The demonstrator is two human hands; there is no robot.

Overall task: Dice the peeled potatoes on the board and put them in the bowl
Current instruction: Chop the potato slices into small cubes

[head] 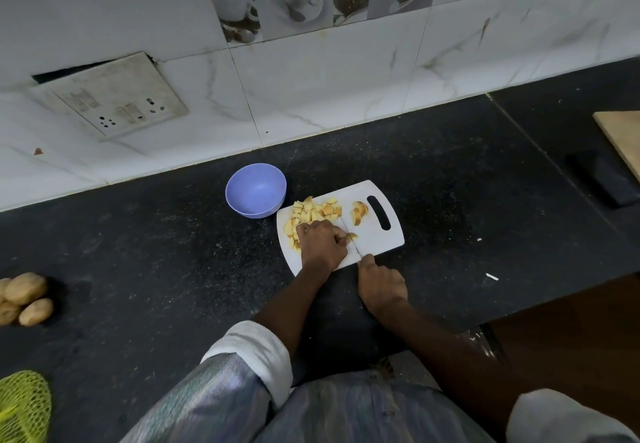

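Dicing is the step in hand: the right hand (381, 285), at 5 o'clock off the white cutting board (379, 240), is clenched round the handle of a knife (351, 238) whose thin blade runs up across the board toward 12 o'clock. The left hand (320, 243) sits on the board's near-left part with curled fingers pinning a potato piece (352, 235), only a sliver of which shows just beside the blade. Behind that hand, toward 11 o'clock on the board, lies a heap of diced potato (313, 212); a few larger uncut chunks (359, 212) rest at 1 o'clock, next to the handle slot. The blue bowl (255, 190) stands on the dark counter (138, 252) just off the board's 10 o'clock corner, touching or nearly so, and looks to hold nothing yet.

By my reading the cutting is well along but not done. The next move calls for finishing the pinned piece with fingertips tucked back from the edge, then drawing the larger chunks over to the blade. Only afterwards do the cubes go to the bowl, probably by scraping or lifting them across

Unpeeled potatoes (26, 297) sit far off at 9 o'clock, with a green mesh bag (22, 408) at 8 o'clock
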